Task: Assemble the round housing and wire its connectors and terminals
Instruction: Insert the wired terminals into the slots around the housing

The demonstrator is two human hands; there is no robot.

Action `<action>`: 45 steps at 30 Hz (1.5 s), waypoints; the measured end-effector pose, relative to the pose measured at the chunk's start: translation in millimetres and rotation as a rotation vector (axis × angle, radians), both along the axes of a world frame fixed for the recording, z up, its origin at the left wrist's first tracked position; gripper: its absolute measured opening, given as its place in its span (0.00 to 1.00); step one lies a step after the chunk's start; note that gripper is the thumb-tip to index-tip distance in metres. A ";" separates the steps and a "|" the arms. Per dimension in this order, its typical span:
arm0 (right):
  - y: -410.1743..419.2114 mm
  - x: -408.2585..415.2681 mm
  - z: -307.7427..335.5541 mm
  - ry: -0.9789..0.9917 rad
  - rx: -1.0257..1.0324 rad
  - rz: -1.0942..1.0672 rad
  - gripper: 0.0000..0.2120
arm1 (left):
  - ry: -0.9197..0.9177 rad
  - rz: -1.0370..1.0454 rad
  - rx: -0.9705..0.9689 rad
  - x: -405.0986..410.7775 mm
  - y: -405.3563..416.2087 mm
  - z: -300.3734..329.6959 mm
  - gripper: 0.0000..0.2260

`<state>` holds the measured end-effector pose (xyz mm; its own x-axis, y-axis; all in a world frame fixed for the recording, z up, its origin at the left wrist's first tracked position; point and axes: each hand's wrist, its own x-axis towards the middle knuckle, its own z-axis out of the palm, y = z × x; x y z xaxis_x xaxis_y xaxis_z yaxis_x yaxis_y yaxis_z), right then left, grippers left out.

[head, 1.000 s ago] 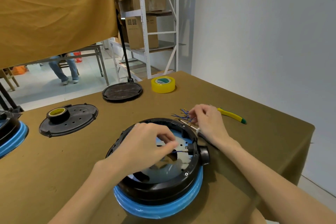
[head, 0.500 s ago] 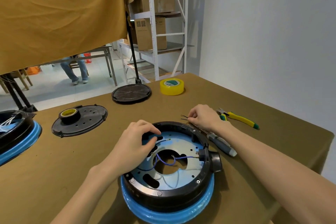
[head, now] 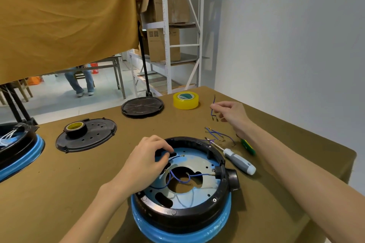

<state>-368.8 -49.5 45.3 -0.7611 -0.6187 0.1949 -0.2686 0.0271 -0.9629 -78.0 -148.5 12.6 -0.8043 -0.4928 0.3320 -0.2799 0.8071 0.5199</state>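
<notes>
The round black housing [head: 215,201] with a blue-wrapped base sits in front of me, its blue inner plate showing a centre hole. Blue wires [head: 178,178] loop across the plate to a connector by the black side port [head: 233,179]. My left hand [head: 146,162] rests on the left rim, fingers pinching a wire with a terminal on its end. My right hand [head: 230,113] is raised above the table at the far right, holding a short blue wire [head: 213,107] that hangs down. More loose blue wires [head: 218,136] lie beside the housing.
A grey-handled screwdriver [head: 236,160] and yellow-green pliers [head: 247,146] lie right of the housing. Yellow tape roll [head: 185,100], a black round lid [head: 142,107], a perforated black cover [head: 98,136] carrying a small tape roll, and a second housing [head: 17,148] stand further left. The table edge runs at right.
My right hand has lifted from the loose wires beside the housing and moved back and right, carrying one blue wire. My left hand has stayed on the housing's left rim.
</notes>
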 end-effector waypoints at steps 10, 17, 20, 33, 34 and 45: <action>-0.5 10.0 5.0 -0.193 -0.030 0.113 0.06 | 0.023 -0.014 0.014 -0.6 -5.2 -3.0 0.08; 1.9 57.1 14.8 -0.349 -0.129 0.411 0.08 | 0.082 -0.002 0.174 1.9 -10.5 3.8 0.15; 0.5 77.7 12.7 -0.356 -0.124 0.493 0.09 | 0.152 0.021 0.260 8.3 -18.7 13.0 0.19; -2.9 113.8 -5.8 -0.365 -0.080 0.575 0.05 | -0.109 -0.047 0.373 25.0 -33.4 5.6 0.14; -2.4 114.7 -7.2 -0.335 -0.083 0.577 0.05 | -0.087 -0.031 0.349 24.0 -32.7 5.5 0.13; 0.8 117.8 -6.9 -0.498 -0.170 0.649 0.06 | 0.306 0.008 0.291 6.8 -3.8 21.1 0.05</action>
